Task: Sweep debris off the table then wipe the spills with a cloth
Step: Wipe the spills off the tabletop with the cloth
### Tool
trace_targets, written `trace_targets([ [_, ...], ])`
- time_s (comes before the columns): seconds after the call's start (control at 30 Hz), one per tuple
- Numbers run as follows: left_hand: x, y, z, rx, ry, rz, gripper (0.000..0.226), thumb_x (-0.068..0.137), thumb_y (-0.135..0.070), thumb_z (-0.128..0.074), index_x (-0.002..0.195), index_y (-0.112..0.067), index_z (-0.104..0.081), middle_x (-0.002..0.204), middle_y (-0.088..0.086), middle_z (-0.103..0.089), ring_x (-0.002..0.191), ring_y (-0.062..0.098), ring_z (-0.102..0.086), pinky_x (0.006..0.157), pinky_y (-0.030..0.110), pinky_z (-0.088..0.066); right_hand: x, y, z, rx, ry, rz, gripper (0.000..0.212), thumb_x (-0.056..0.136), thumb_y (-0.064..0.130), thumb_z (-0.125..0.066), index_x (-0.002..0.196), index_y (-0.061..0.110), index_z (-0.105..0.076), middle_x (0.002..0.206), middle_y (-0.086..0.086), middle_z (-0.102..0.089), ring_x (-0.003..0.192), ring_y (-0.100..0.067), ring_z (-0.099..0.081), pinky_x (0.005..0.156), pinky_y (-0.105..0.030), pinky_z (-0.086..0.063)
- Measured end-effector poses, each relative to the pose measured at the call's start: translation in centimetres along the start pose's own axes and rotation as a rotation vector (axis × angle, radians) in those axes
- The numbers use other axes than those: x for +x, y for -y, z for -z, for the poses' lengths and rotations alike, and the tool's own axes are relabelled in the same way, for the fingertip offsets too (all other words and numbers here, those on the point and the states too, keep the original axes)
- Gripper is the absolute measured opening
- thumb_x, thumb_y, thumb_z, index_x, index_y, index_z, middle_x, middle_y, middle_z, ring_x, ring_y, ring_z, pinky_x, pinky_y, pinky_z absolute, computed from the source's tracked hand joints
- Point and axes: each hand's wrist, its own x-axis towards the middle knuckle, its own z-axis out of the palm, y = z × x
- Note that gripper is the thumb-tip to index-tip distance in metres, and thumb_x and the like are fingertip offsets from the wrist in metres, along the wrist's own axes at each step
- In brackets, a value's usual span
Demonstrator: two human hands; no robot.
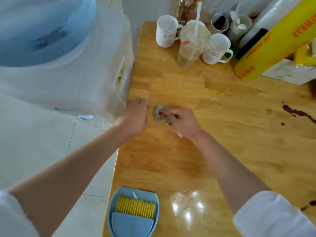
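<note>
Grey cloth (161, 114), wadded small, lies on the wooden desk (213, 151) under the right hand (183, 122); its grip is clamped on the wad, fingers curled over the top. Left hand (135, 117) sits just beside it, to the left near the desk edge, fingers loosely curled, nothing visibly held.

Dark red spill (297, 114) is well off to the right of the cloth, a streak running toward the right edge of view; a second dark patch (309, 205) shows lower right. The right hand is the nearer one, so the wipe probably calls for a rightward carry across open wood.

Blue dustpan (133, 212) with the yellow-bristled brush (135, 206) nested in it rests at the near desk edge, some scraps inside. Sweeping looks done; wiping not yet reached the stain.
</note>
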Motion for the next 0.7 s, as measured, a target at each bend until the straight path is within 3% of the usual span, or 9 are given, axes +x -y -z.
trace_targets([
  [0.07,-1.5,1.3,0.0,0.003,0.043,0.001,0.038,0.091,-0.016,-0.057,0.129,-0.019,-0.049,0.129,0.001,-0.050,0.103,0.022,-0.055,0.075,0.030,-0.038,0.1,-1.5,2.7,0.041,-0.144,-0.112,0.037,0.087,0.009,-0.048,0.088,0.029,-0.079,0.101,0.007,-0.076,0.083,0.001,-0.068,0.077,-0.014,-0.053],
  [0.13,-2.7,1.9,-0.3,-0.050,0.033,-0.021,0.040,0.091,-0.016,-0.057,0.129,-0.022,-0.047,0.128,-0.001,-0.050,0.090,0.016,-0.050,0.072,0.029,-0.037,2.1,-2.6,5.4,0.044,-0.422,-0.255,0.037,0.088,0.004,-0.046,0.097,0.022,-0.077,0.105,-0.002,-0.075,0.097,-0.009,-0.067,0.084,-0.011,-0.049],
  [0.2,-3.2,2.1,-0.1,-0.141,-0.031,-0.004,0.039,0.092,-0.013,-0.054,0.128,-0.025,-0.045,0.126,-0.001,-0.049,0.085,0.011,-0.045,0.073,0.028,-0.037,4.6,-1.9,5.7,0.108,-0.527,-0.371,0.041,0.088,0.001,-0.040,0.107,0.018,-0.073,0.106,-0.006,-0.072,0.092,-0.025,-0.067,0.086,-0.034,-0.056],
  [0.27,-3.3,2.0,0.4,-0.195,-0.094,-0.016,0.040,0.092,-0.008,-0.050,0.126,-0.027,-0.044,0.124,-0.003,-0.046,0.089,0.009,-0.045,0.077,0.029,-0.041,6.3,1.4,2.9,0.111,-0.444,-0.272,0.046,0.087,-0.004,-0.036,0.113,0.015,-0.069,0.105,-0.009,-0.071,0.084,-0.029,-0.065,0.080,-0.047,-0.056],
  [0.4,-3.9,1.7,1.7,-0.265,-0.193,-0.140,0.044,0.083,0.004,-0.045,0.120,-0.020,-0.048,0.119,-0.002,-0.048,0.101,0.015,-0.051,0.082,0.033,-0.047,4.8,7.5,-5.2,-0.012,-0.024,0.112,0.031,0.081,0.003,-0.045,0.089,0.016,-0.072,0.088,-0.003,-0.074,0.081,-0.019,-0.067,0.064,-0.031,-0.042],
  [0.5,-4.4,2.5,2.4,-0.235,-0.196,-0.136,0.040,0.086,0.005,-0.046,0.119,-0.016,-0.048,0.118,0.001,-0.049,0.101,0.021,-0.053,0.079,0.037,-0.049,2.8,6.0,-4.7,0.026,0.116,-0.001,0.029,0.086,0.014,-0.046,0.070,0.022,-0.069,0.065,0.001,-0.065,0.057,-0.009,-0.056,0.053,-0.028,-0.036],
  [0.57,-4.6,3.1,2.4,-0.193,-0.126,-0.118,0.041,0.088,0.001,-0.048,0.124,-0.020,-0.047,0.124,0.003,-0.052,0.092,0.017,-0.052,0.074,0.032,-0.044,2.0,3.7,-1.1,0.032,-0.047,-0.156,0.037,0.089,0.008,-0.046,0.076,0.032,-0.071,0.078,0.004,-0.070,0.072,-0.012,-0.065,0.059,-0.018,-0.045],
  [0.63,-4.6,3.3,2.1,-0.157,-0.046,-0.098,0.043,0.092,-0.007,-0.050,0.133,-0.021,-0.044,0.128,0.003,-0.052,0.090,0.015,-0.053,0.074,0.029,-0.042,2.0,2.2,2.0,0.068,-0.336,-0.274,0.039,0.090,0.002,-0.044,0.085,0.031,-0.071,0.091,-0.001,-0.073,0.084,-0.021,-0.067,0.058,-0.002,-0.040],
  [0.7,-4.4,3.0,1.5,-0.104,0.025,-0.076,0.051,0.094,-0.016,-0.053,0.142,-0.020,-0.037,0.130,0.005,-0.051,0.092,0.019,-0.056,0.074,0.031,-0.044,2.7,2.0,1.7,0.044,-0.477,-0.289,0.039,0.089,-0.001,-0.042,0.100,0.022,-0.071,0.100,-0.010,-0.073,0.092,-0.028,-0.066,0.064,-0.006,-0.043],
])
